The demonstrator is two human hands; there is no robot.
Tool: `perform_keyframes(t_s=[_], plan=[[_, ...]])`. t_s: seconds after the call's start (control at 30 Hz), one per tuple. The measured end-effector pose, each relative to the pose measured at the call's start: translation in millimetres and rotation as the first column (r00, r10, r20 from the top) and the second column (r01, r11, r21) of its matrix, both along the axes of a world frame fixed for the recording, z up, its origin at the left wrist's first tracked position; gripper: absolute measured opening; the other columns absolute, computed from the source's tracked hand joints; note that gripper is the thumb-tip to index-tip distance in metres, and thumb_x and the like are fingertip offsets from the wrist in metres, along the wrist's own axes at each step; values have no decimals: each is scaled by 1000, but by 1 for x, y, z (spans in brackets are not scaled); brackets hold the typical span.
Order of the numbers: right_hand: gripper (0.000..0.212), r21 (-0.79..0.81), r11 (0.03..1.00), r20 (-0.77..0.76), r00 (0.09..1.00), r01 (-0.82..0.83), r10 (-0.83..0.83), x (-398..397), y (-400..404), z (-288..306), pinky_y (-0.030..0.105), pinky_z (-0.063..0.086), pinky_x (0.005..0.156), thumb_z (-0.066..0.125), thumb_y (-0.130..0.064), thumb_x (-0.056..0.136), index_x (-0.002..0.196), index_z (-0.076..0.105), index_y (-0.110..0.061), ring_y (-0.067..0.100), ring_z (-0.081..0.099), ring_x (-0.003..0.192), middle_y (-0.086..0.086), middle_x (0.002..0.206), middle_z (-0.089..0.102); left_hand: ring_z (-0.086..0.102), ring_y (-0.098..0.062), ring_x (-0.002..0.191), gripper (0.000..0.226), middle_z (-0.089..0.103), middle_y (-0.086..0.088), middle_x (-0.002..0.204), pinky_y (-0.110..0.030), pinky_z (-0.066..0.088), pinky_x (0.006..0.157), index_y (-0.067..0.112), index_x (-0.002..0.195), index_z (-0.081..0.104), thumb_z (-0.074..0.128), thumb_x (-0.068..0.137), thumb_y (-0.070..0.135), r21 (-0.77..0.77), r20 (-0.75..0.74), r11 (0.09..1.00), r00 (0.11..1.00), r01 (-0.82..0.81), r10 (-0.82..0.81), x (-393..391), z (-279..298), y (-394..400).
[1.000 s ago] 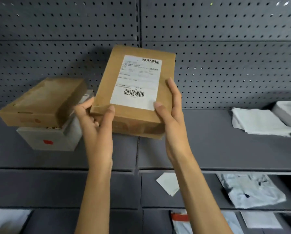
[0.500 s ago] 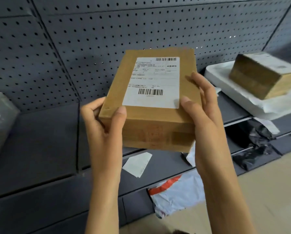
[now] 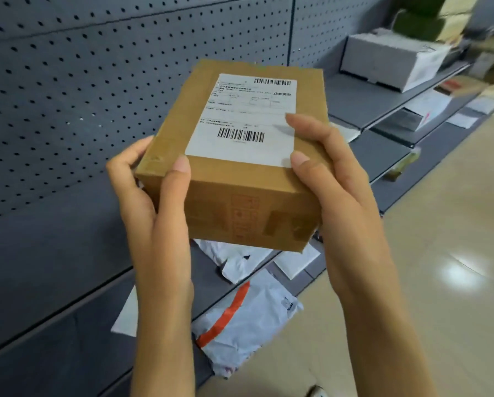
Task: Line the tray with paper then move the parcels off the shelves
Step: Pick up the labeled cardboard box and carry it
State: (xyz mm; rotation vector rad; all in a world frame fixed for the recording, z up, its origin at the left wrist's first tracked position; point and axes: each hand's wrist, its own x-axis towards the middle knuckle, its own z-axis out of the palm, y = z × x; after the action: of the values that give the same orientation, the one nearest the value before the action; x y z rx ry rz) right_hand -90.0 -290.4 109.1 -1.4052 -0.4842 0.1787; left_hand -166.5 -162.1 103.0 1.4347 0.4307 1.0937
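I hold a brown cardboard parcel [image 3: 234, 179] with a white barcode label on top, lifted in front of the grey shelving. My left hand [image 3: 154, 202] grips its left near corner, thumb on the top face. My right hand [image 3: 334, 184] clasps its right side, with thumb and a finger on the label. The tray is not in this view.
A grey pegboard wall [image 3: 97, 81] backs the shelves [image 3: 363, 107]. A white box [image 3: 392, 61] sits on the upper shelf at far right. White mailer bags, one with an orange stripe [image 3: 240, 319], lie on the lower shelves. Beige floor [image 3: 440, 253] spreads to the right.
The view has swung right along the shelving with the parcel still in both hands. The tray with the other brown box has left the view, and a white box has appeared.
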Motion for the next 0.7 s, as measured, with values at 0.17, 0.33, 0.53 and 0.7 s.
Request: perform_keyframes(t_s=[0.17, 0.33, 0.53, 0.7], plan=[[34, 33, 992, 30, 992, 123, -124, 62, -82, 6, 24, 41, 83, 54, -28, 92, 121, 66, -42, 9, 57, 119, -16, 140, 57, 60, -5, 106, 24, 61, 3, 124, -16, 48, 82, 24, 121, 48, 55, 99, 18, 56, 42, 992, 992, 116, -118, 75, 4, -76], [30, 29, 971, 14, 971, 236, -237, 115, -158, 9, 17, 43, 75, 54, -23, 99, 120, 66, -40, 7, 57, 111, -13, 134, 60, 61, 4, 102, 23, 61, 11, 119, -10, 47, 79, 25, 120, 48, 55, 100, 18, 40, 9, 960, 960, 278, -279, 145, 2, -141], [31, 14, 927, 24, 927, 374, -374, 170, -209, 5, 27, 42, 92, 54, -28, 93, 117, 67, -43, 11, 55, 124, -15, 133, 59, 60, 7, 104, 19, 62, 16, 117, -8, 45, 82, 30, 115, 49, 56, 100, 22, 51, -104, 905, 904, 422, -415, 214, 0, -181], [30, -14, 898, 3, 898, 440, -440, 217, -226, 2, 41, 45, 108, 55, -30, 92, 115, 67, -45, 13, 53, 130, -16, 137, 57, 61, 9, 101, 17, 62, 32, 103, -5, 45, 75, 35, 114, 48, 57, 100, 31, 62, -165, 863, 858, 501, -486, 276, -1, -193]])
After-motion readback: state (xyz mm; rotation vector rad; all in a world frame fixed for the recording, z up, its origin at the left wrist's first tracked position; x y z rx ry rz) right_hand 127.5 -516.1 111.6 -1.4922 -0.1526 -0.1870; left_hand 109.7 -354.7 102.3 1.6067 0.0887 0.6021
